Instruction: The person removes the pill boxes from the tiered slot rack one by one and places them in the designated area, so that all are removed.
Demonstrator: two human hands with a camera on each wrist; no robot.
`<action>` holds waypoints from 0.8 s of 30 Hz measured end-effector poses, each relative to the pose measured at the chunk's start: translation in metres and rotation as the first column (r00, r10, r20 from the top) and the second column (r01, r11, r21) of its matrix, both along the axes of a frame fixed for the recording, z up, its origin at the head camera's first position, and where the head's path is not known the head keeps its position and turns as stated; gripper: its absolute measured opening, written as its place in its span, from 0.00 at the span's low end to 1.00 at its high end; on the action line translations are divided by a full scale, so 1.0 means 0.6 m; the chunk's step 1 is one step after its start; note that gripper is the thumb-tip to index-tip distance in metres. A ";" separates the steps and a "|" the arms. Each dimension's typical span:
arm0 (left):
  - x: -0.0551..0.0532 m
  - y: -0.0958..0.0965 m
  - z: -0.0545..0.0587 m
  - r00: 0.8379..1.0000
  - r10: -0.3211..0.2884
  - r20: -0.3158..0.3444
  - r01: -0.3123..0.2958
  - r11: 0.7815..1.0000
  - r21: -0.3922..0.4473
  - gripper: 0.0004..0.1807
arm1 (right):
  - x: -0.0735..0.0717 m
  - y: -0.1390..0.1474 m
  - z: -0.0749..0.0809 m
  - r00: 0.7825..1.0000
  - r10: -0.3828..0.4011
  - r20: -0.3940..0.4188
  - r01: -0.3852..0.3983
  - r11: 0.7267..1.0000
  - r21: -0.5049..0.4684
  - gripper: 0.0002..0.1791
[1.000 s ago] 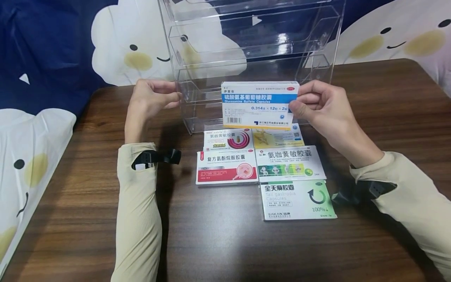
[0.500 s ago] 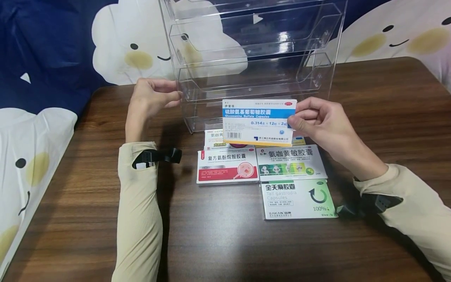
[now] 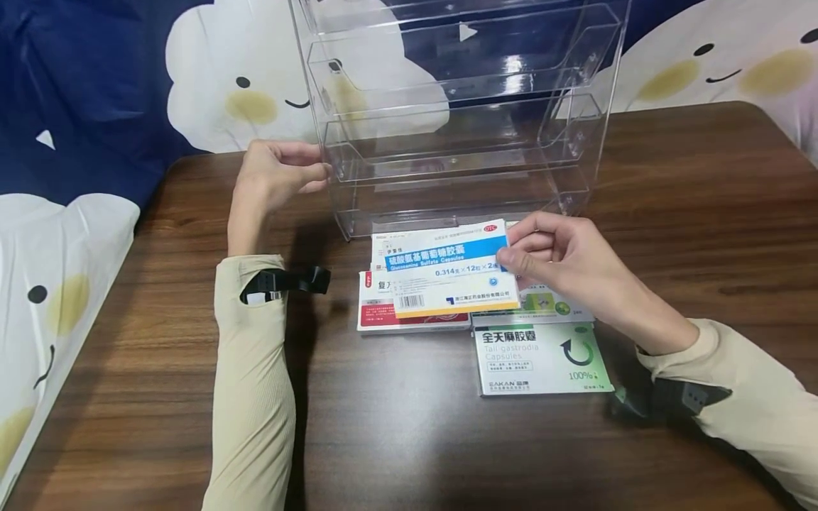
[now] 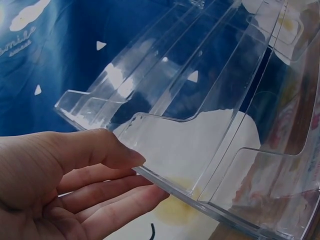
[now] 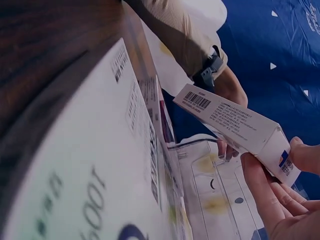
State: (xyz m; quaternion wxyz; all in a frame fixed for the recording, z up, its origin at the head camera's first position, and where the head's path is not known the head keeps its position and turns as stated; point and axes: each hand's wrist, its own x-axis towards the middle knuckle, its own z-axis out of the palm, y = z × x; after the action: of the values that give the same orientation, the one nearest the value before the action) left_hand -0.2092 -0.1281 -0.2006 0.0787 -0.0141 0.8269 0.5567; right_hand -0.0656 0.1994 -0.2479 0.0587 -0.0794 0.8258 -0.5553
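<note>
My right hand (image 3: 569, 273) pinches a white medicine box (image 3: 454, 291) with a blue band and a yellow lower edge by its right end. The box is tilted above the other boxes and hides parts of them. In the right wrist view the held box (image 5: 230, 120) shows its barcode side between thumb and fingers. With thumb and fingers, my left hand (image 3: 275, 177) grips the left side edge of a clear tiered display rack (image 3: 460, 142). The left wrist view shows the thumb of the left hand (image 4: 85, 175) on the rack's edge (image 4: 180, 197), fingers on its other side.
Below the rack lie a red-and-white box (image 3: 377, 316), a partly covered white box with green pictures (image 3: 562, 309) and a green-and-white capsule box (image 3: 543, 362). Another white box (image 3: 383, 241) is mostly hidden. A cloud-patterned blue cloth (image 3: 96, 92) hangs behind the wooden table (image 3: 383, 440).
My right hand has brought the blue-banded medicine box down and slightly left, away from the rack's front and over the lying boxes, tilting it. The left hand has stayed on the rack.
</note>
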 end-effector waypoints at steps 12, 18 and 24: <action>0.000 0.000 -0.003 1.000 0.008 -0.013 -0.008 1.000 0.021 0.20 | 0.020 -0.011 -0.009 0.997 0.054 0.063 -0.055 0.998 0.023 0.17; -0.001 0.003 -0.003 1.000 0.001 -0.023 -0.001 1.000 -0.016 0.21 | 0.034 -0.024 -0.009 0.996 0.081 0.038 -0.083 0.996 0.042 0.18; 0.000 0.002 -0.002 1.000 0.008 -0.006 -0.008 1.000 -0.001 0.21 | 0.054 -0.043 -0.018 0.994 0.107 -0.010 -0.106 0.989 0.099 0.20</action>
State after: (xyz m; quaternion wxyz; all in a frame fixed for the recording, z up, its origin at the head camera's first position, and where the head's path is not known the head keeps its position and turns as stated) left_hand -0.2095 -0.1271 -0.2017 0.0739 -0.0157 0.8272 0.5568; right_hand -0.0334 0.1733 -0.2584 0.0859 -0.1246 0.8472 -0.5093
